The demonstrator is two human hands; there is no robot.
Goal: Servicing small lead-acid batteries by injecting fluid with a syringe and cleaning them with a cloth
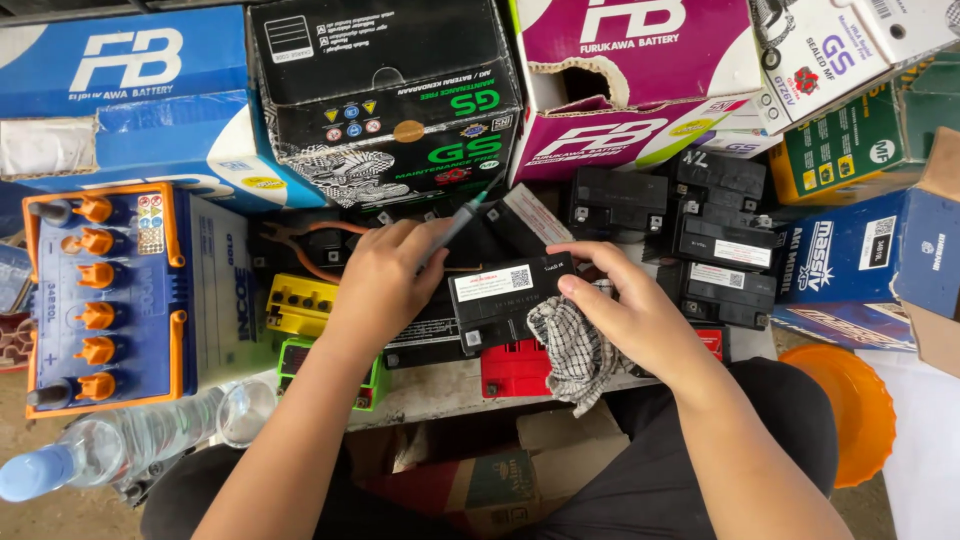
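The small black battery (505, 300) sits on the desk (440, 392) between both hands: a hard, boxy plastic case, likely dense and heavy, best taken by its flat sides. The right hand (630, 310) is closed on its edge and a soft checked rag (572, 350). The left hand (385, 280) pinches a thin green-tipped screwdriver (462, 220). Cardboard boxes (390, 95) crowd behind.

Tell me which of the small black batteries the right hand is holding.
The right hand holds the black battery at centre, with a white label on its top, pressing a checked cloth against its side. The other black batteries sit untouched behind it.
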